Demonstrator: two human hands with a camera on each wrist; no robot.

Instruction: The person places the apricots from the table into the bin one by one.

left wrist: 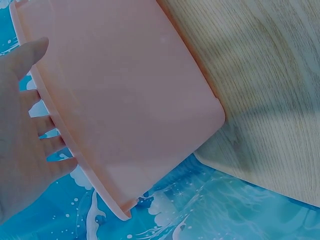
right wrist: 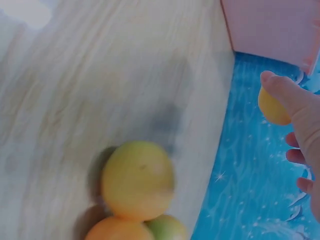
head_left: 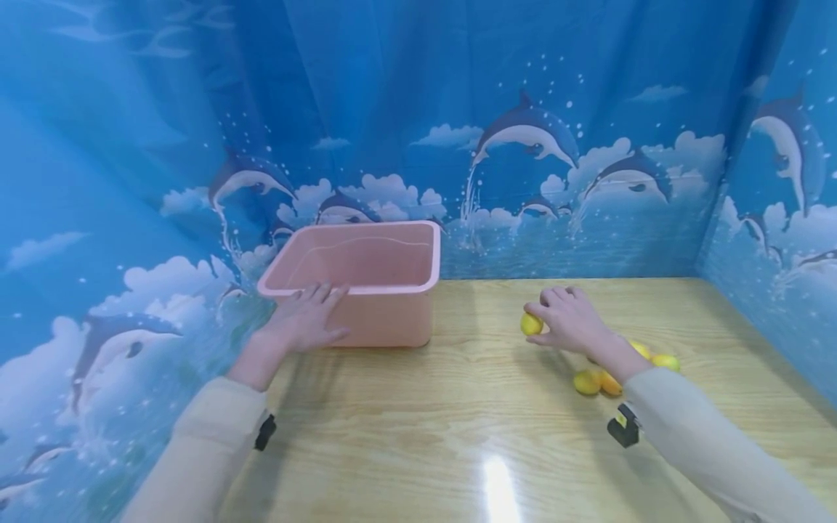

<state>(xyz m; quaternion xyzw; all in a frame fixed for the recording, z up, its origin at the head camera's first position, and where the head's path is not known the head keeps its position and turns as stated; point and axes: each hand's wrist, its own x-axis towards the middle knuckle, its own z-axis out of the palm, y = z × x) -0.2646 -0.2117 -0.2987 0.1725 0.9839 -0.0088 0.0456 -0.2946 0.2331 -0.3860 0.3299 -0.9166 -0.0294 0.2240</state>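
Note:
A pink plastic bin (head_left: 386,316) stands at the back left of the wooden table. My left hand (head_left: 303,317) rests at its near rim with fingers extended over the edge; in the left wrist view the thumb (left wrist: 36,52) lies along the outer wall. To the right of the bin, my right hand (head_left: 570,319) pinches a small yellow fruit (head_left: 531,325) between thumb and fingers, held above the table. The right wrist view shows part of this yellow fruit (right wrist: 273,107) behind the thumb. Beneath the right forearm lies a cluster of yellow and orange fruits (head_left: 587,382), partly hidden by the arm.
Wooden tabletop (head_left: 418,414) stretches between the bin and the fruit cluster. A blue curtain (head_left: 405,87) printed with dolphins hangs behind the table and along both sides. Black wrist devices show at the left cuff (head_left: 264,433) and right cuff (head_left: 624,427).

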